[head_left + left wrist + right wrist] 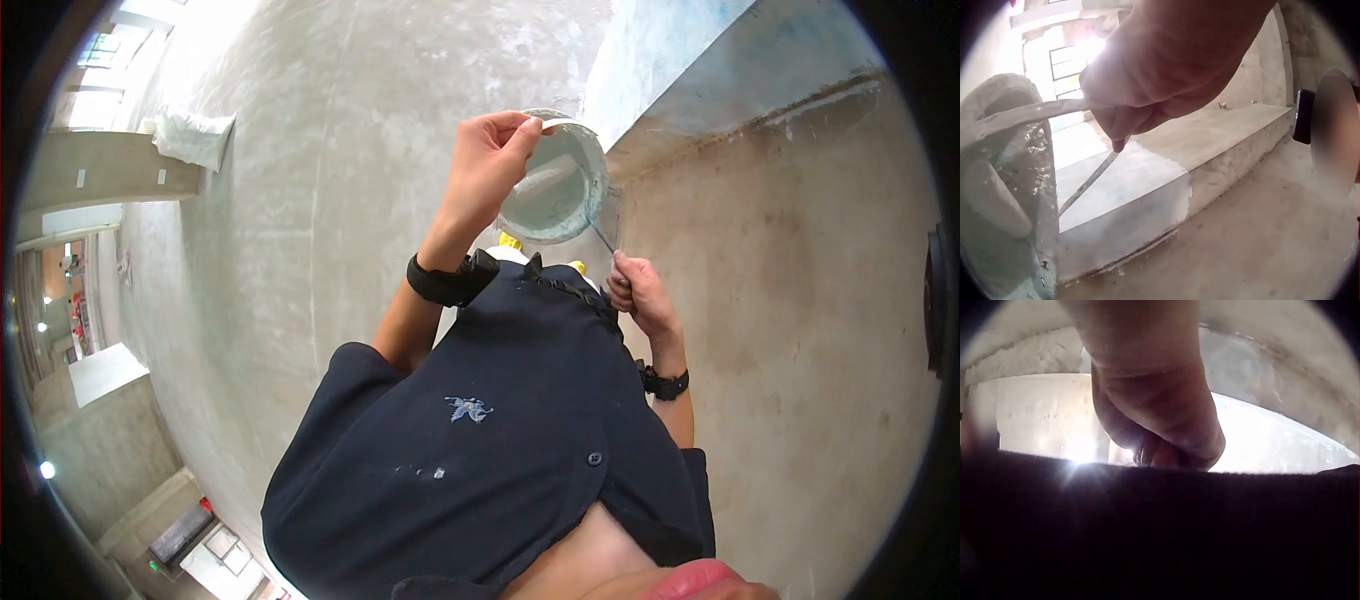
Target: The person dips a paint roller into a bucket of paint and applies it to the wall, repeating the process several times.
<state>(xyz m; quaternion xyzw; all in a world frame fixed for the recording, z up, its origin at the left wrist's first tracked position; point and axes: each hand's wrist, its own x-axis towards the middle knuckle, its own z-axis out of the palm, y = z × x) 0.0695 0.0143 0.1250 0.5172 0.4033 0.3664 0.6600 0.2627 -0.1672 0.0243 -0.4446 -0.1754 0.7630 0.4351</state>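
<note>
In the head view my left hand (480, 170) pinches the pale bucket handle (572, 123) above the far rim of a whitish, paint-smeared bucket (511, 222). The left wrist view shows the handle (1041, 111) running from the fingers of my left hand (1172, 62) to the bucket (1016, 90). Inside the bucket lies greenish-grey wet stuff with a pale oblong shape (548, 174). My right hand (645, 292), fingers curled, grips a thin blue-grey rod (600, 235) that reaches the bucket's near right rim. Dark cloth hides most of the right wrist view below the hand (1154, 412).
A ledge (1129, 194) with a white-coated part runs beside the bucket. Bare, stained concrete floor (390, 60) spreads around. A white sack (192, 138) lies at far left. Yellow-tipped footwear (510, 241) shows just below the bucket.
</note>
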